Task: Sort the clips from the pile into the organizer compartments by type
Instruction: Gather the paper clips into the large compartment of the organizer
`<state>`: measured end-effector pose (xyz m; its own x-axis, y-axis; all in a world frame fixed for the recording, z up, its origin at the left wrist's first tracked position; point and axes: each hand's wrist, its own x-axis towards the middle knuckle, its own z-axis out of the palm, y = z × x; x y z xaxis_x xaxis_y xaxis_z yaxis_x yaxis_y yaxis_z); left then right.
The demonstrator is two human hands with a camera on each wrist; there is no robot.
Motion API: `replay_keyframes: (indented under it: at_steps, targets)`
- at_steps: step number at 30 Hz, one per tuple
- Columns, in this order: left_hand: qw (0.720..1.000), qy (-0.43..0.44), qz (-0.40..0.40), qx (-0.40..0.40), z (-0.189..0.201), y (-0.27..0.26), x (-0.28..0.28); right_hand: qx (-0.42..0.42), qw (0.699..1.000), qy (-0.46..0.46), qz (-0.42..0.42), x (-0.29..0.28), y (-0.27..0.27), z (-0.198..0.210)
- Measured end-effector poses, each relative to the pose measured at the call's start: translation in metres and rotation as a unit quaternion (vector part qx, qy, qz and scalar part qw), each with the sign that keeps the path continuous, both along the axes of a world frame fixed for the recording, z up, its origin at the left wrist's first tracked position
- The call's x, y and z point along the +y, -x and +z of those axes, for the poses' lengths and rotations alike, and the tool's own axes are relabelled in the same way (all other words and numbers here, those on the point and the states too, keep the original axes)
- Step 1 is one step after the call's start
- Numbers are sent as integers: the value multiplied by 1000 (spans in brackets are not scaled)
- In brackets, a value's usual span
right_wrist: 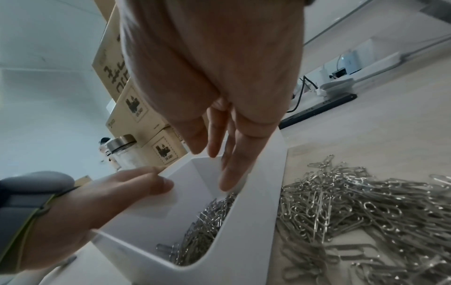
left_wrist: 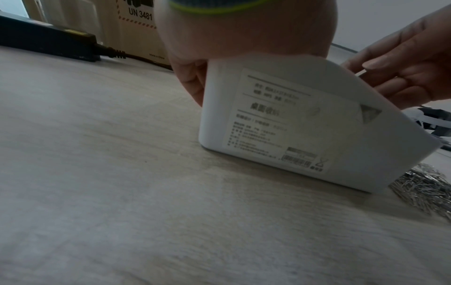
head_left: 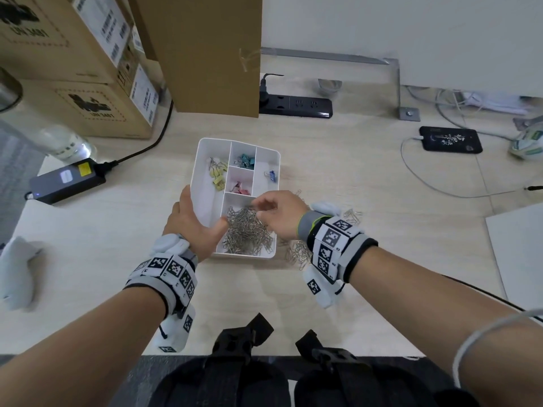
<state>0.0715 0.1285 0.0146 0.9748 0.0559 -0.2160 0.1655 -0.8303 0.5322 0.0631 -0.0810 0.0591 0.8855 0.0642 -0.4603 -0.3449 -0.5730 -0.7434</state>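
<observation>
Left hand (head_left: 192, 227) gripped organizer (head_left: 205, 171) wall, thumb inside; right hand (head_left: 276, 214) hovered over paperclips (head_left: 246, 236) compartment, fingers loosely extended, nothing visibly held; loose pile (right_wrist: 366, 202) beside

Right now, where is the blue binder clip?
In the head view the blue binder clip lies alone in the organizer's far right compartment, right of the green clips and beyond the paper clips.

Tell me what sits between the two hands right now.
The organizer's paper-clip compartment: left hand grips its rim, right hand hovers over it, per head view.
</observation>
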Motion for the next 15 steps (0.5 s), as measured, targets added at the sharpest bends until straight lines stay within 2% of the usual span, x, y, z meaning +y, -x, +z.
replay_keyframes:
  at_steps: [6,9,12,15]
  targets:
    - [1000,6,5,-4,1,1,-1,-41,989,-8,-140,-23,-7,-6]
    - [1000,5,3,-4,1,1,-1,-54,984,26,-168,-43,-6,-9]
    - [1000,10,4,-1,1,1,-1,-34,982,121,-141,-63,4,-16]
    - [1000,10,2,1,2,2,-1,31,965,256,-41,-78,18,-27]
